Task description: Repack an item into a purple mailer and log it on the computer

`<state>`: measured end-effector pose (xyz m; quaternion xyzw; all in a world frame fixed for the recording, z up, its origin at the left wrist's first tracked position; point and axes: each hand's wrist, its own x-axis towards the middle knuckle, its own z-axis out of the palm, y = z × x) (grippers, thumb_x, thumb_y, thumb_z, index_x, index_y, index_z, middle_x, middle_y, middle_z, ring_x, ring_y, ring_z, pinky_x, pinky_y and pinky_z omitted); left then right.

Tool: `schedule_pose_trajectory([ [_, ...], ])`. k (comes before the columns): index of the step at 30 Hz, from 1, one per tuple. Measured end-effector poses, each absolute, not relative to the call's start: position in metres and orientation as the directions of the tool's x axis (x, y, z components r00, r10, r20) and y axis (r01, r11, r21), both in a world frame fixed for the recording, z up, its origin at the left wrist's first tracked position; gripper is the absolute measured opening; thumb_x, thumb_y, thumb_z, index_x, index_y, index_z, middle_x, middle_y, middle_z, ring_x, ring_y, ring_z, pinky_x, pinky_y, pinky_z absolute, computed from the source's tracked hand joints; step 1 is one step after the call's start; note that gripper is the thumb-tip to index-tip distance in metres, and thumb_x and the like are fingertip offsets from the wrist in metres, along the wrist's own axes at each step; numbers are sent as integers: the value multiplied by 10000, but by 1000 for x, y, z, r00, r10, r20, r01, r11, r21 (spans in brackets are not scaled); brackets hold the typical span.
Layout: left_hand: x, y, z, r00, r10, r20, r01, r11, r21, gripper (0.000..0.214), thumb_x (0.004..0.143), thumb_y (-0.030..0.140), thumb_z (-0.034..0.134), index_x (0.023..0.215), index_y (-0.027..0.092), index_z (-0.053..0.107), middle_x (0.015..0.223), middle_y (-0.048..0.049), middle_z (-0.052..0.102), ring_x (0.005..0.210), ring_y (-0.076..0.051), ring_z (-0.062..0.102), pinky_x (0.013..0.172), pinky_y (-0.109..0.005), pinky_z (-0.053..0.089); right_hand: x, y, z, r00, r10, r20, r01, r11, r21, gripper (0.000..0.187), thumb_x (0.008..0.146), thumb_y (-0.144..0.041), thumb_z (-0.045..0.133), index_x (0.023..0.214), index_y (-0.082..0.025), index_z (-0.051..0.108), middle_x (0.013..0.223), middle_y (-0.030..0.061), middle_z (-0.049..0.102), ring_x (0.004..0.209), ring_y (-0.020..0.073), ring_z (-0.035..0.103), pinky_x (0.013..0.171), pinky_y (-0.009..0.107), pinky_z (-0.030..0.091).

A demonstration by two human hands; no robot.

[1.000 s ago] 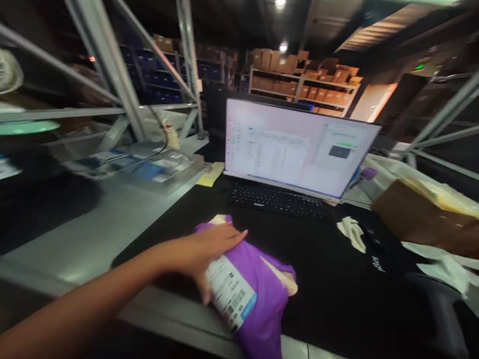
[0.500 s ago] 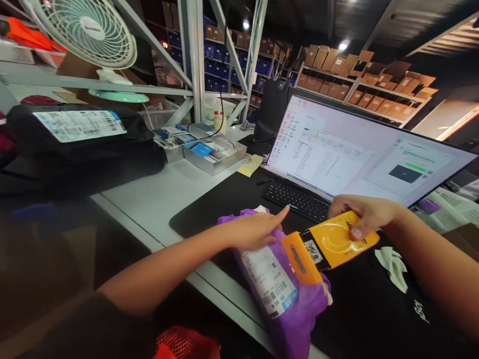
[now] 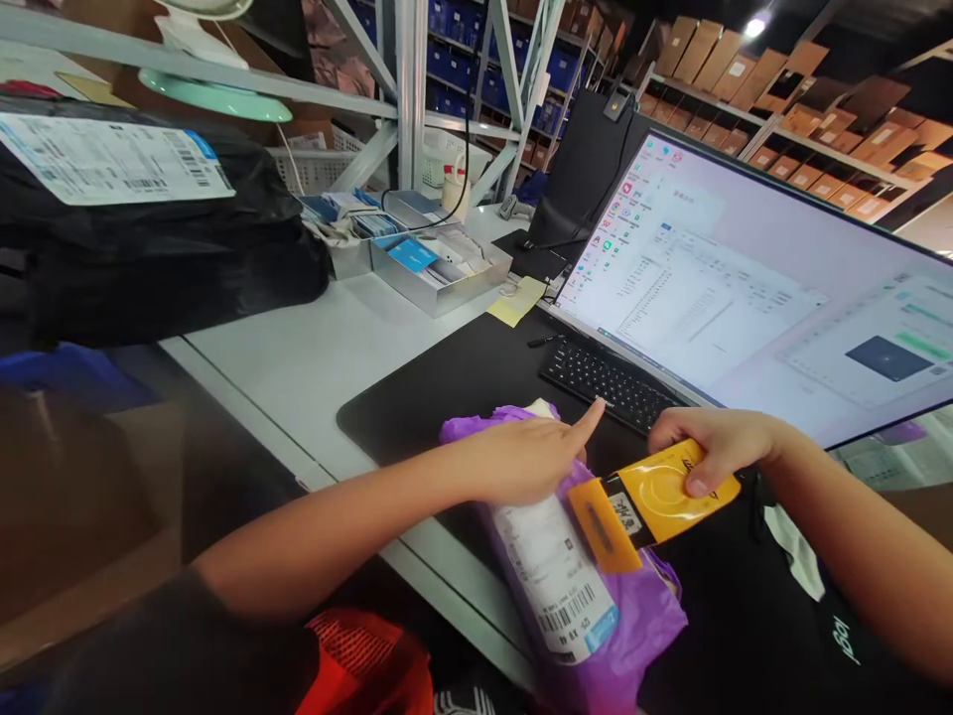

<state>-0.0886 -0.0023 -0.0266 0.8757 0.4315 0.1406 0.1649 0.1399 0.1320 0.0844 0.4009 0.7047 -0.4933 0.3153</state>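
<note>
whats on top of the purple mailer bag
The left hand presses on the purple bag, a white barcode label is stuck on it, and the right hand holds a yellow scanner over it. Its surface beneath them is hidden.

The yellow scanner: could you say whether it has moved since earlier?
Yes: the scanner came from the right to above the purple parcel by the keyboard.

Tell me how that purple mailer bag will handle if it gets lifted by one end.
The purple mailer bag will probably sag: its film is wrinkled and bulges unevenly, so the contents look soft. Its glossy plastic may slip in the fingers. Lying flat under the left hand, it seems unlikely to roll.
</note>
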Motion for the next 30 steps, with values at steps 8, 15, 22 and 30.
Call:
schedule_pose_trajectory([
  [8,-90,-6,-16,577,814,67,667,-516,538,1197,897,528,672,1599,128,-212,1426,-160,611,1324,-277,543,1105,-392,402,176,177,20,-776,-31,-629,625,88,-776,565,576,-581,878,772,-96,667,667,30,665,572,103,586,509,176,467],
  [15,-88,-5,-21,589,797,136,657,-569,494,1285,857,507,759,1590,135,-228,1372,-174,637,1277,-279,587,1090,-395,401,179,190,25,-767,-70,-638,632,97,-769,563,602,-574,884,811,-94,675,681,17,662,590,103,592,537,180,491],
  [22,-88,-4,-22,577,805,134,668,-560,490,1258,869,525,743,1602,143,-206,1369,-178,629,1277,-290,587,1081,-405,424,194,216,103,-556,207,-805,825,252,-506,505,540,-496,879,826,-100,750,733,33,720,638,102,637,571,174,438],
  [30,-91,-3,-22,591,796,132,655,-569,497,1169,878,511,734,1636,167,-87,1359,-167,636,1289,-298,586,1086,-428,439,205,230,152,-259,612,-748,901,431,41,527,623,-541,708,862,-78,785,701,44,713,573,40,542,552,281,305],
])
